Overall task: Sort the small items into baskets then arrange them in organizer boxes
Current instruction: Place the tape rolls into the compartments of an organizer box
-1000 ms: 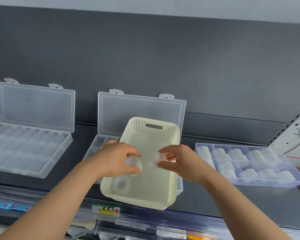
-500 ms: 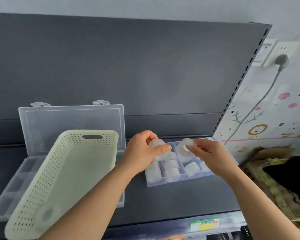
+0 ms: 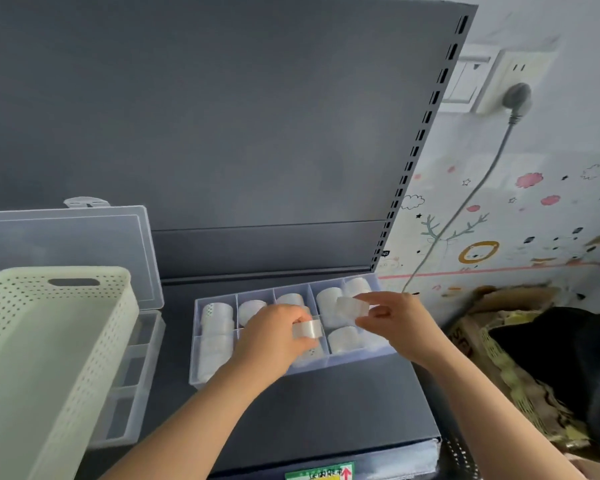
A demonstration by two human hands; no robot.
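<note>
- Left hand: fingers curled and clamped on a small translucent tape roll. The roll sticks out to the right of the fingertips, over the middle compartments of the clear plastic compartment organizer box.
- Right hand: forefinger on top and thumb underneath pinch a second translucent tape roll. This roll pokes out left of the fingertips, above the box's back right compartments.
- The two held rolls are near each other, not touching.
- The organizer box sits toward the back right corner of the dark grey shelf. Most of its compartments hold similar rolls.
- Cream perforated plastic basket: at the shelf's left edge, tilted, lying over a second clear organizer box with its lid open.
</note>
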